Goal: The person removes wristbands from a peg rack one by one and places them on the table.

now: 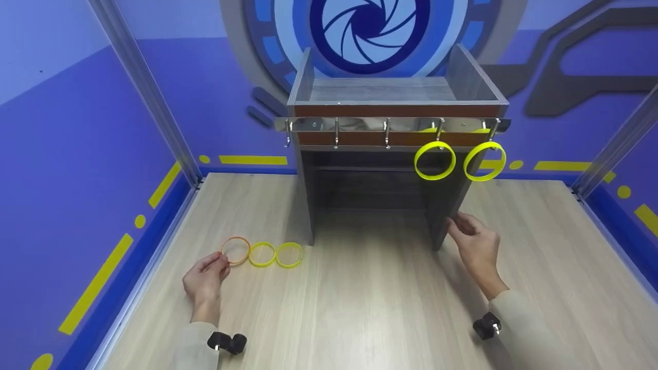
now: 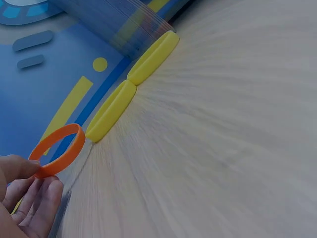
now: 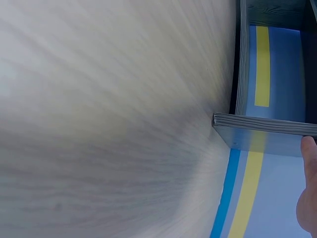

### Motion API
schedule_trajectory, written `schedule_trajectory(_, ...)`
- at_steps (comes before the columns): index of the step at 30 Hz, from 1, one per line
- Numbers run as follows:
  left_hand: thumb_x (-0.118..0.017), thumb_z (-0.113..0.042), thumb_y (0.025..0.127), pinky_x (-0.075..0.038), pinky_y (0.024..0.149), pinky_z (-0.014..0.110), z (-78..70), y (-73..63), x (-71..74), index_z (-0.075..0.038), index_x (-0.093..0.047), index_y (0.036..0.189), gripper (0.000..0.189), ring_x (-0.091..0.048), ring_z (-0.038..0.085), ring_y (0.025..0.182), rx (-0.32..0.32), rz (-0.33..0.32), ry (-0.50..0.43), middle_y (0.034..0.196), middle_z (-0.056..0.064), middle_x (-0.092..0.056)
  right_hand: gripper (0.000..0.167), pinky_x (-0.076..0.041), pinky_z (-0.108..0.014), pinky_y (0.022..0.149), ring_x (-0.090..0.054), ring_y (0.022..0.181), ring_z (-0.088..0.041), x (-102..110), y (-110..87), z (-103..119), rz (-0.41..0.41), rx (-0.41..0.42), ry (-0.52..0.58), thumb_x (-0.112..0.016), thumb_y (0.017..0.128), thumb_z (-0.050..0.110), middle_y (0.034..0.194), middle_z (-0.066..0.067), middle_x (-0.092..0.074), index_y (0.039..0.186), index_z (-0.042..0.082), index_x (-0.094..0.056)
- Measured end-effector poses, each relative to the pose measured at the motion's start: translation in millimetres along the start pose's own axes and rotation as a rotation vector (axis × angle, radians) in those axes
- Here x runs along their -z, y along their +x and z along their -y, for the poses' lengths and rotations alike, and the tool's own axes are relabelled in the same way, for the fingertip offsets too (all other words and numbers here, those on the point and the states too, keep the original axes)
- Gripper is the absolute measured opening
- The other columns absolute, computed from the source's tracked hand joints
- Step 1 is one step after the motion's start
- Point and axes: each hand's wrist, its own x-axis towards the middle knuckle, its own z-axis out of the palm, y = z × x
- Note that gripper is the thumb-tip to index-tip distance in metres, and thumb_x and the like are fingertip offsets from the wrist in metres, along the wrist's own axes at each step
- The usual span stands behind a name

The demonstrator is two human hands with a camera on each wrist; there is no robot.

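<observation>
In the head view, my left hand [image 1: 204,277] pinches an orange wristband [image 1: 236,238] between thumb and fingers. The orange band [image 2: 63,159] is tilted up in the left wrist view. Right of it, two yellow wristbands [image 1: 262,265] lie in a row on the table. My right hand [image 1: 475,246] holds the lower front edge of the grey rack's right side panel [image 1: 441,234]. One fingertip [image 3: 308,144] touches that panel in the right wrist view; the other fingers are out of that frame. Two more yellow wristbands [image 1: 435,178] hang from the rack's right-hand hooks.
A metal hook rail [image 1: 362,123] runs across the rack's front, with bare hooks at its left and middle. The rack stands on the wood-grain table [image 1: 360,298]. Blue printed walls [image 1: 247,103] enclose the back and sides, with metal posts at the corners.
</observation>
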Motion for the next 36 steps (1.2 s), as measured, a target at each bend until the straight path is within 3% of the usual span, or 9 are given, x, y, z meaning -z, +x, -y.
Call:
schedule_trajectory(12, -0.076, 0.01, 0.09, -0.065, 0.075, 0.024, 0.9, 2.1, 1.8, 0.017, -0.069, 0.122, 0.033, -0.073, 0.008, 0.073, -0.046, 0.001, 0.128, 0.089, 0.009, -0.077, 0.02, -0.055, -0.006, 0.075, -0.066, 0.085, 0.012, 1, 0.5, 1, -0.006, 0.009, 0.013, -0.079, 0.095, 0.004, 0.105, -0.018, -0.079, 0.113, -0.003, -0.079)
schedule_trajectory(19, -0.081, -0.002, 0.091, -0.063, 0.065, 0.02, -4.2, -3.2, -0.6, 0.008, -0.076, 0.115, 0.027, -0.073, 0.009, 0.071, -0.121, -0.051, 0.313, 0.091, 0.009, -0.077, 0.018, -0.055, -0.007, 0.075, -0.067, 0.085, 0.012, 0, 0.8, 1, -0.018, 0.018, 0.051, -0.08, 0.093, 0.001, 0.103, -0.02, -0.079, 0.11, -0.006, -0.079)
schedule_trajectory(27, -0.082, -0.008, 0.094, -0.065, 0.073, 0.025, -15.9, -13.6, -22.8, 0.006, -0.077, 0.116, 0.027, -0.07, 0.001, 0.076, -0.221, 0.014, 0.313, 0.1, 0.011, -0.078, 0.019, -0.055, -0.007, 0.074, -0.068, 0.084, 0.011, -1, 0.6, 1, -0.016, 0.034, 0.044, -0.081, 0.092, 0.001, 0.103, -0.018, -0.079, 0.11, -0.004, -0.079)
schedule_trajectory(36, -0.083, -0.011, 0.094, -0.061, 0.077, 0.017, -34.4, -39.5, -59.1, 0.005, -0.076, 0.117, 0.029, -0.072, 0.003, 0.085, -0.329, 0.158, 0.223, 0.11, 0.017, -0.078, 0.018, -0.055, -0.007, 0.073, -0.068, 0.083, 0.01, -1, 0.2, 0, -0.014, 0.022, 0.035, -0.081, 0.093, 0.002, 0.103, -0.017, -0.079, 0.11, -0.003, -0.079)
